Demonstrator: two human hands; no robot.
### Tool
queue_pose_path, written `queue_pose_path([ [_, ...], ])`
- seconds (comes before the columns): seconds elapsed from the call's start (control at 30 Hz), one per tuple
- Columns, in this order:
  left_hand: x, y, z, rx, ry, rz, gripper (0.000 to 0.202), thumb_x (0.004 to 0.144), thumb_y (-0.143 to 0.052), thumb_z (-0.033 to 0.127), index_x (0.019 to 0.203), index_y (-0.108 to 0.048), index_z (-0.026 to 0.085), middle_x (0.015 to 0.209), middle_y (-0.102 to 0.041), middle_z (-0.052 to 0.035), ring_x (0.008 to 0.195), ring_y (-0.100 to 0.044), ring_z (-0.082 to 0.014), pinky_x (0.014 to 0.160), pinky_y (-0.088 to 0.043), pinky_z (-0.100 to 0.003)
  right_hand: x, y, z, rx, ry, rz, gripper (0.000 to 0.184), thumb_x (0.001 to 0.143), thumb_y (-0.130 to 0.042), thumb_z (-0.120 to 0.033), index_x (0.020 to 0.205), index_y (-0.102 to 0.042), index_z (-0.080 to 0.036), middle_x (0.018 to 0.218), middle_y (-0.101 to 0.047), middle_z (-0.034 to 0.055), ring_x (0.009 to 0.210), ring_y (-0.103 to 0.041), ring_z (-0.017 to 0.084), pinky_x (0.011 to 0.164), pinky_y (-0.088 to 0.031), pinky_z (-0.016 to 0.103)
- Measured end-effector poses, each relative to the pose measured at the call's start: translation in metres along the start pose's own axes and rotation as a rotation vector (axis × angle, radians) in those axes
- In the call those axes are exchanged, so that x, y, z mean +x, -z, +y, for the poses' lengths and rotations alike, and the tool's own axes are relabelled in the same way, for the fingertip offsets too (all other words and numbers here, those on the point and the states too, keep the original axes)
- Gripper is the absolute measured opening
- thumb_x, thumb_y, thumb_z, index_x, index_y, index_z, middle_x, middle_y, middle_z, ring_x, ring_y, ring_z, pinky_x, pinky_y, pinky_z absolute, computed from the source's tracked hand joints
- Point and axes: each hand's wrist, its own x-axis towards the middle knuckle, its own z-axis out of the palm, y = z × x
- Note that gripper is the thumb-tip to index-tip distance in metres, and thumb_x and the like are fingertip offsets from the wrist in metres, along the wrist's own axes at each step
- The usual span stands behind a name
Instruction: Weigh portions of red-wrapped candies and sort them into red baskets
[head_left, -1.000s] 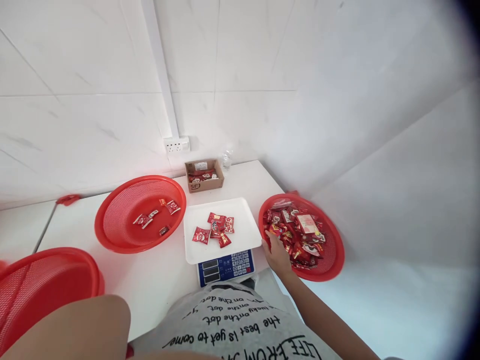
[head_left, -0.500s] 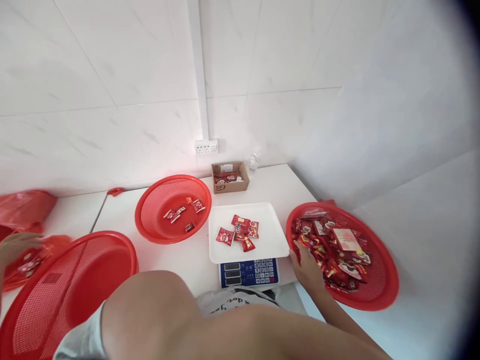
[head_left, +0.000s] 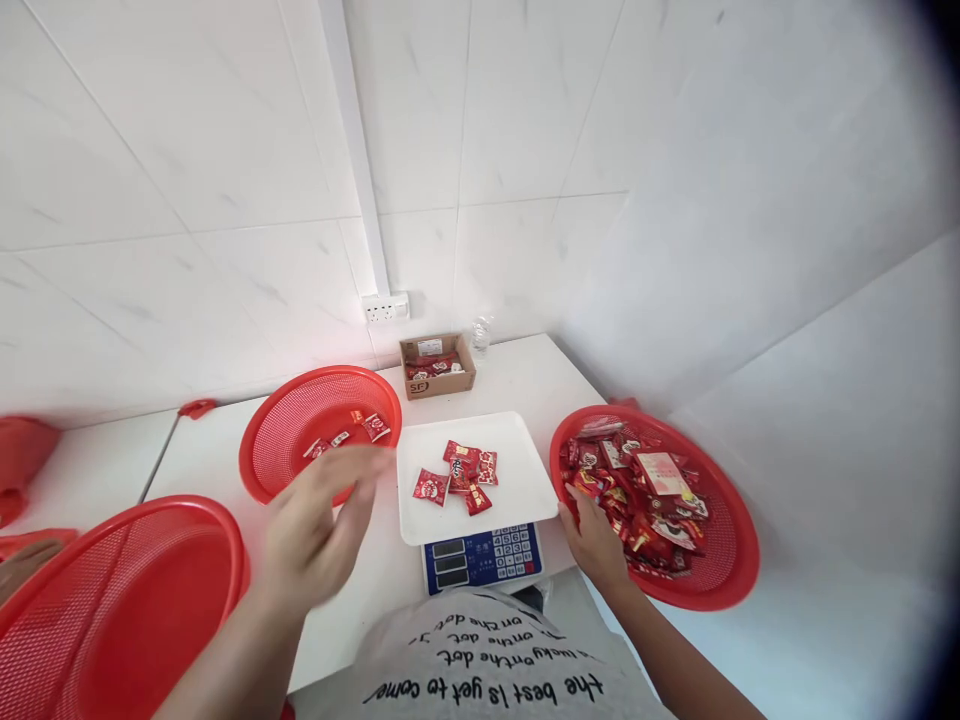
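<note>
My left hand [head_left: 322,535], a little blurred by motion, hovers over the table in front of the back red mesh basket [head_left: 259,400]. Its thumb stands apart from the fingers and I see nothing in it. With my right hand [head_left: 592,538] I grip the near left rim of the right red basket [head_left: 739,590], which is heaped with red snack packets [head_left: 637,500]. Between the hands, a white weighing pan [head_left: 517,500] sits on a blue scale [head_left: 480,560]. Several red packets [head_left: 457,470] lie on the pan.
A cardboard box [head_left: 439,382] with red packets stands by the wall, beside a clear plastic item [head_left: 481,335]. Another large red basket [head_left: 180,560] is at the left front. Another person's hand [head_left: 30,565] shows at the left edge. A socket [head_left: 385,307] is on the wall.
A bare arm that crossed the bottom is gone, and my left hand has come up near the back basket. The view has shifted right. My right hand still grips the rim.
</note>
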Motion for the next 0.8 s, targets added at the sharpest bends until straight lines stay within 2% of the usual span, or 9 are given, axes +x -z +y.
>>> queue_pose_path([
  [0.03,0.008,-0.011,-0.003,-0.016,0.001,0.010,0.044,0.089,-0.032,0.044,0.121,-0.057,0.027,0.119,-0.063,-0.0039,0.118,-0.053,-0.0251,0.097,-0.047,-0.046,0.000,0.000,0.000,-0.002,-0.006,-0.008,0.055,0.089,-0.031,-0.047,0.130,-0.047,-0.014,0.130,-0.054,0.0152,0.120,-0.049,0.029,0.095,-0.044,0.047],
  [0.1,0.017,-0.033,-0.022,0.018,0.058,-0.075,0.045,0.089,-0.035,0.042,0.125,-0.054,0.023,0.131,-0.056,-0.0076,0.125,-0.046,-0.0251,0.102,-0.042,-0.044,0.000,0.000,0.001,-0.002,-0.004,-0.014,0.056,0.089,-0.029,-0.048,0.130,-0.047,-0.014,0.130,-0.054,0.0151,0.121,-0.048,0.029,0.096,-0.043,0.048],
  [0.2,0.006,-0.056,-0.072,0.218,0.336,-0.141,0.053,0.087,-0.038,0.041,0.133,-0.046,0.014,0.147,-0.036,-0.0165,0.138,-0.026,-0.0317,0.110,-0.027,-0.051,-0.001,-0.001,0.002,0.002,0.010,-0.005,0.056,0.089,-0.029,-0.049,0.128,-0.048,-0.015,0.129,-0.055,0.0144,0.120,-0.049,0.029,0.096,-0.043,0.047],
  [0.27,-0.010,-0.057,-0.108,0.343,0.545,-0.135,0.061,0.088,-0.036,0.045,0.140,-0.036,0.011,0.152,-0.021,-0.0221,0.142,-0.012,-0.0366,0.110,-0.018,-0.059,-0.001,-0.001,0.002,0.003,0.011,-0.003,0.056,0.088,-0.029,-0.050,0.127,-0.049,-0.015,0.129,-0.055,0.0147,0.119,-0.050,0.029,0.095,-0.044,0.047],
  [0.33,-0.022,-0.049,-0.135,0.369,0.784,-0.114,0.075,0.086,-0.034,0.057,0.144,-0.026,0.010,0.152,-0.012,-0.0274,0.142,-0.006,-0.0406,0.107,-0.016,-0.064,0.000,-0.001,0.001,0.000,0.012,-0.004,0.057,0.087,-0.029,-0.051,0.127,-0.050,-0.015,0.129,-0.055,0.0153,0.119,-0.050,0.029,0.095,-0.044,0.046],
  [0.43,-0.024,-0.037,-0.156,0.239,1.051,-0.101,0.097,0.076,-0.036,0.072,0.148,-0.012,0.011,0.149,-0.012,-0.0323,0.136,-0.022,-0.0474,0.099,-0.029,-0.065,0.000,-0.001,0.001,-0.001,0.023,-0.011,0.059,0.087,-0.029,-0.051,0.127,-0.050,-0.014,0.128,-0.055,0.0163,0.120,-0.049,0.029,0.096,-0.043,0.047],
  [0.5,-0.016,-0.035,-0.163,0.187,1.101,-0.105,0.099,0.074,-0.038,0.072,0.148,-0.007,0.014,0.149,-0.014,-0.0319,0.130,-0.034,-0.0481,0.094,-0.037,-0.063,0.001,-0.001,0.002,0.002,0.022,-0.022,0.060,0.086,-0.029,-0.052,0.127,-0.050,-0.012,0.129,-0.055,0.0172,0.121,-0.049,0.030,0.098,-0.042,0.048],
  [0.7,0.020,-0.037,-0.184,0.261,1.102,-0.206,0.093,0.078,-0.050,0.051,0.148,-0.001,0.017,0.140,-0.032,-0.0303,0.120,-0.047,-0.0434,0.084,-0.047,-0.054,0.002,-0.002,0.005,0.014,0.000,-0.073,0.067,0.085,-0.026,-0.055,0.129,-0.047,-0.010,0.132,-0.052,0.0177,0.123,-0.046,0.032,0.100,-0.039,0.049],
  [0.8,0.032,-0.033,-0.197,0.243,1.079,-0.221,0.093,0.077,-0.053,0.044,0.148,-0.001,0.015,0.139,-0.032,-0.0331,0.113,-0.054,-0.0444,0.077,-0.050,-0.051,0.002,-0.004,0.007,0.029,-0.011,-0.074,0.068,0.084,-0.025,-0.056,0.129,-0.046,-0.010,0.134,-0.051,0.0165,0.124,-0.045,0.032,0.102,-0.037,0.048],
])
